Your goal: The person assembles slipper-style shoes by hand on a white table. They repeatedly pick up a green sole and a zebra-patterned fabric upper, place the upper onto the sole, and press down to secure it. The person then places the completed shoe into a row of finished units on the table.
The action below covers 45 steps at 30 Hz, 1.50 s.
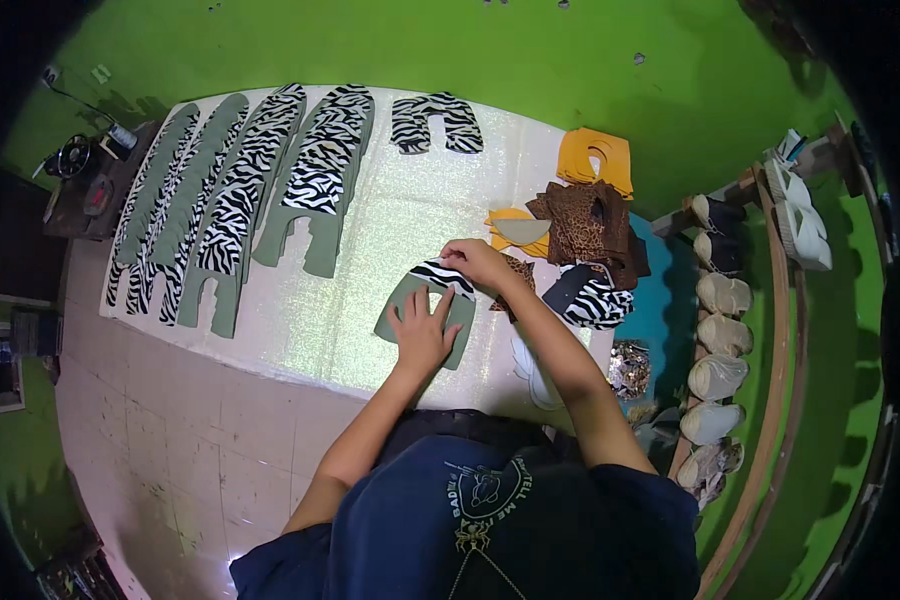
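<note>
A sage-green U-shaped shoe-upper piece (398,305) lies on the table in front of me. A curved zebra-print piece (432,271) covers its far edge. My left hand (425,335) rests on the green piece with its fingers spread, the fingertips near the lower border of the zebra print. At the far right edge, my right hand (477,263) has its fingertips pinched on the zebra-print piece. That hand hides part of the edge. White sole-shaped pieces (533,372) lie beside my right forearm.
Overlapping rows of green and zebra pieces (315,185) fill the table's left side. A separate zebra piece (437,123) lies at the back. To the right are yellow pieces (595,160), leopard-print material (582,228) and a zebra-and-black stack (592,297). Shoe forms (718,378) line a rack along the right wall.
</note>
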Motion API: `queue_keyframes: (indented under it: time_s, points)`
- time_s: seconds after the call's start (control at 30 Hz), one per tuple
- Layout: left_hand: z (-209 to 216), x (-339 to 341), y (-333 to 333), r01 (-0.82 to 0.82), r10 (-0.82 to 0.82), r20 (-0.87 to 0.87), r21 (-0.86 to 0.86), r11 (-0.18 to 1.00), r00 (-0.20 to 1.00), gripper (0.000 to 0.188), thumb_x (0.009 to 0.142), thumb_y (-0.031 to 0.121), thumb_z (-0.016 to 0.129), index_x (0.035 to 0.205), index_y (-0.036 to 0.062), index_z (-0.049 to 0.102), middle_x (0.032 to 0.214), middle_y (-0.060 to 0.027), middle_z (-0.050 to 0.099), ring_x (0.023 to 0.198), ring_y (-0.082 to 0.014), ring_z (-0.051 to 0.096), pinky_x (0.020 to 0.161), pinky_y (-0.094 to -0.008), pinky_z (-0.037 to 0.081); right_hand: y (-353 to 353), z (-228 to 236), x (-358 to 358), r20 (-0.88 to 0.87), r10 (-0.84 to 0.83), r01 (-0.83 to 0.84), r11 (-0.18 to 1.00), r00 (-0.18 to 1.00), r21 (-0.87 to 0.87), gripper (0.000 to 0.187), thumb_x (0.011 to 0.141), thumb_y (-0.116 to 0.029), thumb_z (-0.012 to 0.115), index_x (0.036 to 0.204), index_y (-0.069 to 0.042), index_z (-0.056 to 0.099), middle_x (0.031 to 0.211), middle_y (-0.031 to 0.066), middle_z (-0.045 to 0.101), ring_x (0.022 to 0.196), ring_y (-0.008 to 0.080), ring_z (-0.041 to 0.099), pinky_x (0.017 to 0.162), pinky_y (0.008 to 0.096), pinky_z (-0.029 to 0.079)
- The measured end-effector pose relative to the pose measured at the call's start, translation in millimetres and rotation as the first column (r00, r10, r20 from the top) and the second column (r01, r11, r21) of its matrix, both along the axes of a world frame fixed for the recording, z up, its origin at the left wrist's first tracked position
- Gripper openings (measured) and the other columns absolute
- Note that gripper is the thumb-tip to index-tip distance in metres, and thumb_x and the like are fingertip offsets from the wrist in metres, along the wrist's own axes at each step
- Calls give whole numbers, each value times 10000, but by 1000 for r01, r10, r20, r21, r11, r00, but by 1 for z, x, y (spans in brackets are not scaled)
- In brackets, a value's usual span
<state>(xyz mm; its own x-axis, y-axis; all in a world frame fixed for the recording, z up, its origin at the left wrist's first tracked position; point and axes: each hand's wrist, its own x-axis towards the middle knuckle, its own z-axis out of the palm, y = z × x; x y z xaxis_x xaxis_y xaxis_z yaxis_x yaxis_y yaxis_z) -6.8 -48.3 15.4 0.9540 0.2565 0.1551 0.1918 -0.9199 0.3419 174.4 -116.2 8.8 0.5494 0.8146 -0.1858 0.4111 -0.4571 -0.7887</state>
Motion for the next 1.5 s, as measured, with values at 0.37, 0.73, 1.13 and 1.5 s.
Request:
queue_keyframes:
  time_s: [0.37,0.73,1.13,1.5]
  points:
    - [0,3,0,3,-2,-23,44,999,1000,592,717,414,606,1260,255,432,1187,-149,409,1103,-288,375,877,-541,248,-2,0,-8,116,-57,64,997,992,-53,233,784,-279,574,911,-88,615,786,125,629,713,252,608,630,341,459]
    - [-2,6,2,7,-4,-72,31,999,997,558,690,414,627,1211,275,485,1250,-148,366,1153,-304,331,883,-555,237,-2,12,-23,348,-19,55,994,937,-93,218,816,-276,519,906,-94,598,883,77,591,796,275,585,668,358,458]
    - [0,14,13,53,-52,-175,5,999,983,571,661,496,639,1179,292,509,1392,-172,205,1250,-370,221,905,-639,193,-2,1,-31,601,-47,43,999,798,21,116,747,-193,576,810,-100,605,789,79,534,731,262,572,606,379,467]
    - [4,13,21,96,-97,-164,-12,995,982,638,684,515,594,1201,158,478,1335,-181,309,1202,-351,282,898,-594,208,-3,3,-49,463,61,-103,992,884,66,288,713,-63,532,996,-72,585,948,95,546,913,270,540,751,336,472]
